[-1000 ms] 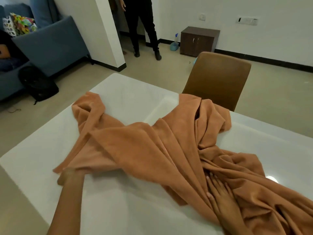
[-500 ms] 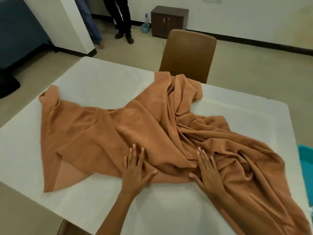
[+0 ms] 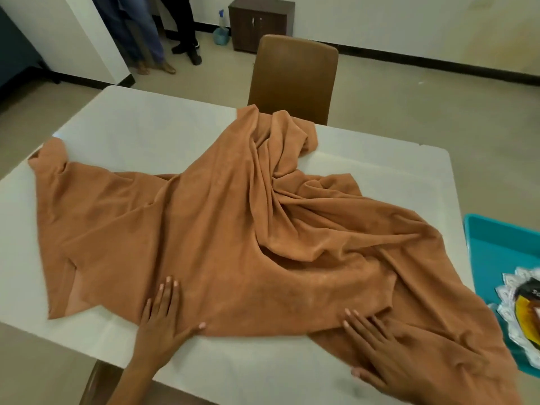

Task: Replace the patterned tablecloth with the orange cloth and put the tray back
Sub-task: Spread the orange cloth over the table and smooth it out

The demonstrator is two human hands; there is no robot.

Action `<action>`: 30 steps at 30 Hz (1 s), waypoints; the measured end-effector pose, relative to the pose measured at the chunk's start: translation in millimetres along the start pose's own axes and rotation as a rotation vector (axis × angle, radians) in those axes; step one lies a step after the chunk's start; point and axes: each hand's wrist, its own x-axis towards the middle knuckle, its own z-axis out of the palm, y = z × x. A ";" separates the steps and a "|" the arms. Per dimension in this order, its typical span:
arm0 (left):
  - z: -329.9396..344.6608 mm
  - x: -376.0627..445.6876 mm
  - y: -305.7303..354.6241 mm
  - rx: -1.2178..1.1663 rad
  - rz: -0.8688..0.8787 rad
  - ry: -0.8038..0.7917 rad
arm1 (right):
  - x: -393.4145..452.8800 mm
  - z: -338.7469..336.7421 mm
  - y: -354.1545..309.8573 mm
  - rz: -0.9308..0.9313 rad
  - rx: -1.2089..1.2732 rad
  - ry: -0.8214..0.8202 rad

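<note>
no readable text, packet [image 3: 526, 302] in teal tray [image 3: 496, 241] shows only cut-off letters

The head view looks forward and down from close above the near edge of the white table [image 3: 380, 171].

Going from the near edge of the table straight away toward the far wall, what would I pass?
Left hand → orange cloth → bare white table → brown chair → dark wooden cabinet.

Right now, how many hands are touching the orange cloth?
2. The left hand lies flat on the orange cloth's near edge; the right hand lies flat on it further right, toward the teal tray.
</note>
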 end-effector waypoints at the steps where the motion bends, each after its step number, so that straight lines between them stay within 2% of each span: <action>1: -4.6 0.1 7.8 -0.014 -0.007 0.014 | 3.7 -1.4 1.1 0.041 0.063 0.067; 4: -9.6 12.8 61.9 -0.131 -0.060 0.090 | 39.0 -2.7 12.8 0.326 0.201 0.162; 6: -8.9 27.5 109.0 -0.165 -0.038 0.135 | 60.2 0.9 19.4 0.503 0.215 0.098; 7: -6.2 34.8 129.2 -0.170 -0.002 0.121 | 64.4 6.3 19.7 0.532 0.208 0.054; 11: 13.1 58.9 161.7 -0.095 0.093 0.025 | 33.8 22.4 -0.8 0.376 0.121 -0.085; 15: 21.4 65.7 145.1 -0.084 0.070 0.018 | -15.0 24.0 -18.9 0.164 0.091 -0.078; 18: 24.1 53.2 138.9 -0.123 0.054 0.064 | -20.7 15.8 -20.3 0.096 0.133 -0.025; 21: 28.7 36.1 132.1 -0.114 0.066 0.094 | 20.8 3.6 -2.1 0.222 0.192 0.114; 23: 30.8 27.9 127.1 -0.107 0.078 0.077 | 67.9 -7.9 16.2 0.344 0.142 0.148; 27: 28.3 17.9 120.6 -0.077 0.077 0.034 | 161.3 -24.4 48.8 0.546 0.131 0.153; 30: 28.5 12.0 116.3 -0.092 0.056 -0.018 | 189.8 -13.4 65.9 0.599 0.140 0.047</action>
